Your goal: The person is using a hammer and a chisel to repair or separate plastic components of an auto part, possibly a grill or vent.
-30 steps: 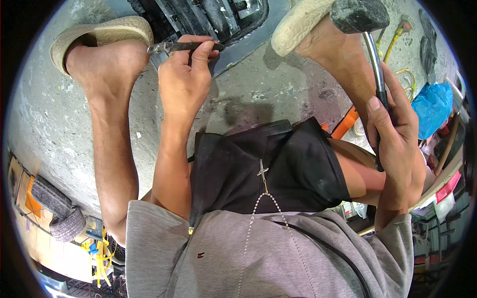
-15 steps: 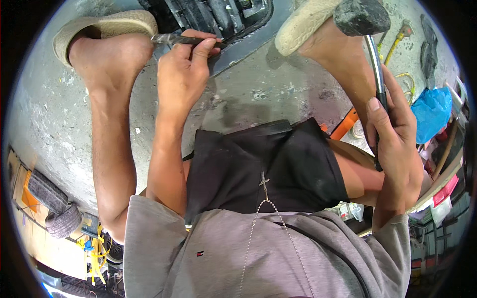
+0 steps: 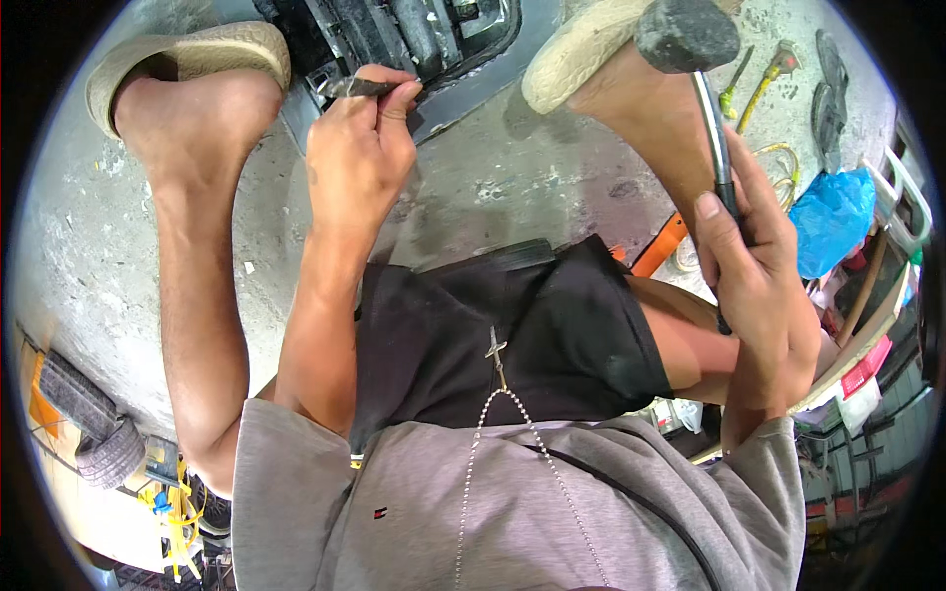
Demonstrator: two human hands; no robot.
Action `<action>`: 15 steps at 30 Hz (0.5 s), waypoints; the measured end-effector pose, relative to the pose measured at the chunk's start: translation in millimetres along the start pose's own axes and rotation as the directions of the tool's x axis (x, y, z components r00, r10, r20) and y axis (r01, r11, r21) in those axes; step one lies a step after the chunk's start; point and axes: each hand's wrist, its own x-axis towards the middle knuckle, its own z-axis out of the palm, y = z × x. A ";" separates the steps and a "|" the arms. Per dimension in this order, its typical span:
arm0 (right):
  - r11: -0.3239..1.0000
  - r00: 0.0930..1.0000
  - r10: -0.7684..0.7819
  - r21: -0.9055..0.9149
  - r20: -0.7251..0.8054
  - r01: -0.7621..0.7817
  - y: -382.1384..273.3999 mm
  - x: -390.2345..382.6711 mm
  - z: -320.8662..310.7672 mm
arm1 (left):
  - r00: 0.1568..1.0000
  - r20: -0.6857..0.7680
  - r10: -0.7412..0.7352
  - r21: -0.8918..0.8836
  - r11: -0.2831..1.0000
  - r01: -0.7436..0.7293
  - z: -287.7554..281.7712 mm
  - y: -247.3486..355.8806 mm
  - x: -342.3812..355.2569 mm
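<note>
Mallet: on the right side, blunt head pointing away from the body, near the right sandal (whether it touches the foot, I can't tell).
Heft: likely top-heavy and hard to damage, the head perhaps stiff rubber.
Handle: the place to hold; the bare metal shaft could prove slippery.
Right hand: fingers curled around the handle, thumb against it.
Tool: slim, probably light and rigid, best taken mid-length.
Left hand: thumb and fingers pinching the tool, by the gray panel.
</note>
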 end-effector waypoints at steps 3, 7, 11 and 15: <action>0.993 0.994 -0.102 -0.062 0.028 0.103 2.6 -0.1 1.2 | 0.994 -0.064 0.086 0.077 0.994 -0.081 6.5 -1.0 -5.7; 0.966 0.971 -0.155 -0.177 0.180 0.187 9.8 -3.9 -1.5 | 0.996 -0.040 0.083 0.112 0.991 -0.078 6.2 -0.2 -6.8; 0.855 0.908 -0.308 -0.335 0.283 0.395 -0.3 -0.2 -0.4 | 0.997 -0.052 -0.061 -0.067 0.996 0.058 9.8 -8.3 -1.1; 0.877 0.905 -0.322 -0.272 0.277 0.395 10.2 -0.9 5.3 | 0.995 -0.091 -0.032 -0.076 0.997 0.025 11.8 -6.8 -2.1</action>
